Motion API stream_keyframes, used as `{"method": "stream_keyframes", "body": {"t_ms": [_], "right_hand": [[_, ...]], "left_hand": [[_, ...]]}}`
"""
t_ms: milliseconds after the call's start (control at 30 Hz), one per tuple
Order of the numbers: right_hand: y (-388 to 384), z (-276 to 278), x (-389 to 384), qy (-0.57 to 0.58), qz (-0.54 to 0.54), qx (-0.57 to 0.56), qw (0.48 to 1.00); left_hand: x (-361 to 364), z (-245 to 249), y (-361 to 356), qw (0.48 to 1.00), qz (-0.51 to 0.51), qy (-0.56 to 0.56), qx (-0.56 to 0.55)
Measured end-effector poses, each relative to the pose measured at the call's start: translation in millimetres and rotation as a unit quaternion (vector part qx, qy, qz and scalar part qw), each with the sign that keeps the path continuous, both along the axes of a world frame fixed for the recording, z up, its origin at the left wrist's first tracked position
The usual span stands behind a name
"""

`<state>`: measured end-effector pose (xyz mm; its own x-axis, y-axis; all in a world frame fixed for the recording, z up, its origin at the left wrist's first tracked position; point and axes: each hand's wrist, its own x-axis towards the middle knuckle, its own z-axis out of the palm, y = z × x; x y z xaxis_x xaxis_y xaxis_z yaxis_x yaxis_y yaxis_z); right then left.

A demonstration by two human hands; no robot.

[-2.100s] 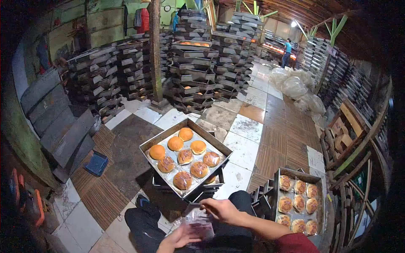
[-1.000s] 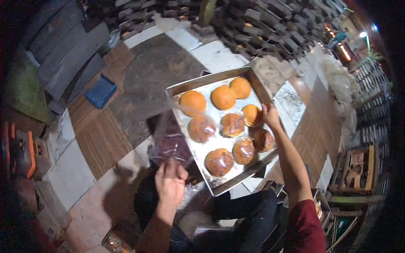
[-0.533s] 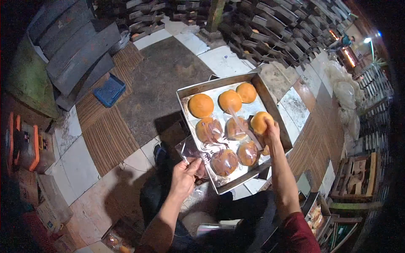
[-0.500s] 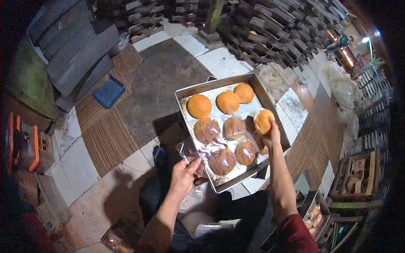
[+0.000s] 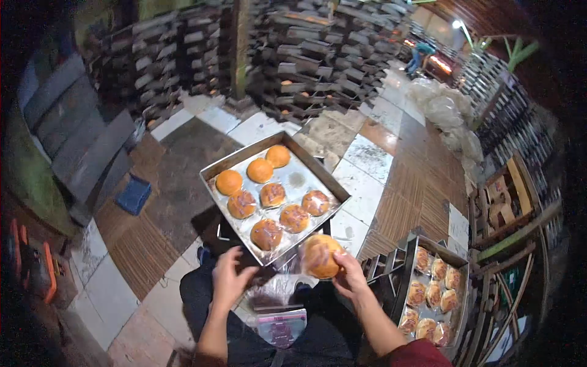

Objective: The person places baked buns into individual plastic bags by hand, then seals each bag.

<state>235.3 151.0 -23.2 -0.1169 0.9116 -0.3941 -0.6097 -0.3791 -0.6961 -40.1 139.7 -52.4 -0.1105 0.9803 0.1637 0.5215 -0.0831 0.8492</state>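
My right hand [image 5: 350, 275] grips a bun [image 5: 321, 255] that sits in a clear printed plastic bag, just off the near right corner of a metal tray [image 5: 315, 168]. My left hand [image 5: 230, 278] is open beside the tray's near edge, fingers apart and nothing in them. Three bare golden buns, one of them a round bun [image 5: 228, 182], lie along the tray's far left side. Several bagged buns [image 5: 266, 234] fill the nearer part. Between my legs lies a stack of printed plastic bags [image 5: 281, 328].
A second tray [image 5: 461, 306] with several bagged buns stands at my right. Blue plastic tray [image 5: 133, 195] lies on the floor at left. Stacked dark trays [image 5: 306, 67] line the back, and a person [image 5: 420, 56] bends over farther off. A wooden crate [image 5: 507, 196] is at right.
The bun in my right hand was bare and is now bagged, moved toward me from over the tray. My left hand no longer holds the clear bag. The view has swung right.
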Motion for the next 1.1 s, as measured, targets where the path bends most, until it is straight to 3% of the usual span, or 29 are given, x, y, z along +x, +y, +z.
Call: {"method": "stream_keyframes", "body": {"t_ms": [67,100,133,200,267,300,333,367,400,433,467,500,533,567,600,667,700,733,767,800,833,867,933,1000,1033,1067,1100], "right_hand": [[-29.3,8.4,-9.1,-0.014,-0.155,0.065,0.986],[-43.6,7.9,-19.2,-0.061,-0.170,0.123,0.976],[-62.4,-4.8,-29.6,-0.181,-0.165,0.160,0.956],[-112.4,7.2,-64.4,-0.269,-0.013,0.209,0.940],[-164.1,-6.3,-89.7,-0.256,0.123,0.359,0.889],[-168.9,-21.6,-94.6,-0.255,0.120,0.363,0.888],[-162.2,-36.4,-98.0,-0.104,0.089,0.279,0.950],[-160.5,-48.8,-99.2,0.053,0.057,0.183,0.980],[-148.0,2.0,-75.3,0.016,0.056,0.381,0.923],[-140.2,36.3,-72.7,0.028,-0.014,0.388,0.921],[-132.3,56.3,-69.0,0.038,-0.083,0.396,0.914],[-126.4,62.9,-57.4,0.000,-0.074,0.441,0.894],[-122.9,66.0,-49.2,-0.036,-0.066,0.486,0.871],[-122.6,65.9,-53.4,-0.243,-0.005,0.538,0.807],[-123.7,64.8,-55.9,-0.439,0.054,0.562,0.699],[-131.7,68.5,-84.0,-0.539,0.228,0.528,0.615],[-132.0,63.7,-82.3,-0.540,0.230,0.530,0.612],[-128.9,55.4,-79.8,-0.554,0.243,0.569,0.557],[-123.7,47.9,-80.2,-0.565,0.254,0.604,0.501],[-119.3,43.0,-82.9,-0.564,0.254,0.605,0.500],[-115.5,37.7,-86.7,-0.592,0.246,0.570,0.513],[-110.9,28.6,-89.7,-0.620,0.239,0.532,0.525],[-108.6,-5.4,-101.9,-0.622,0.194,0.560,0.512],[-122.1,-4.7,-109.8,-0.540,0.282,0.668,0.427],[-136.2,7.8,-109.2,-0.471,0.282,0.684,0.480],[-143.2,56.2,-106.6,-0.466,0.238,0.656,0.544],[-142.6,38.1,-99.8,-0.483,0.204,0.614,0.590]], "left_hand": [[6.0,8.4,-23.0,0.963,0.098,-0.250,-0.029],[14.7,8.9,-38.5,0.919,0.081,-0.383,-0.054],[36.6,34.0,-58.5,0.897,0.058,-0.431,-0.079],[63.8,43.4,-73.1,0.818,0.047,-0.568,-0.086],[63.2,48.9,-61.3,0.845,0.045,-0.531,-0.043],[69.8,63.3,-64.2,0.824,-0.001,-0.566,-0.040],[78.5,81.7,-72.4,0.799,-0.048,-0.599,-0.035],[86.4,96.1,-89.7,0.797,-0.202,-0.564,-0.078],[92.8,101.9,-106.4,0.773,-0.350,-0.515,-0.122],[96.3,78.7,-120.7,0.773,-0.352,-0.515,-0.120],[99.8,39.5,-137.1,0.820,-0.309,-0.424,-0.230],[106.1,44.1,-140.2,0.847,-0.257,-0.323,-0.335],[108.4,49.0,-141.1,0.797,-0.069,-0.519,-0.300],[102.1,82.4,-123.8,0.765,-0.018,-0.614,-0.191],[93.4,103.0,-110.9,0.714,0.032,-0.695,-0.080],[60.9,37.6,-93.2,0.622,0.024,-0.766,-0.162],[58.1,36.5,-91.5,0.611,0.009,-0.775,-0.164],[47.3,-5.1,-86.7,0.625,0.030,-0.765,-0.156],[41.0,-23.7,-94.2,0.463,-0.020,-0.872,-0.154],[37.6,-38.2,-101.3,0.282,-0.068,-0.945,-0.148],[45.2,-55.9,-99.0,0.682,0.022,-0.714,-0.155],[51.4,-48.9,-101.3,0.683,0.010,-0.714,-0.156],[57.2,-22.7,-103.3,0.769,0.072,-0.606,-0.192],[37.2,-45.1,-77.5,0.619,0.116,-0.751,-0.199],[46.2,-1.6,-79.4,0.553,0.176,-0.809,-0.095],[33.9,32.8,-84.5,0.495,0.144,-0.848,-0.122],[25.7,32.2,-83.2,0.559,0.124,-0.818,-0.061]]}}
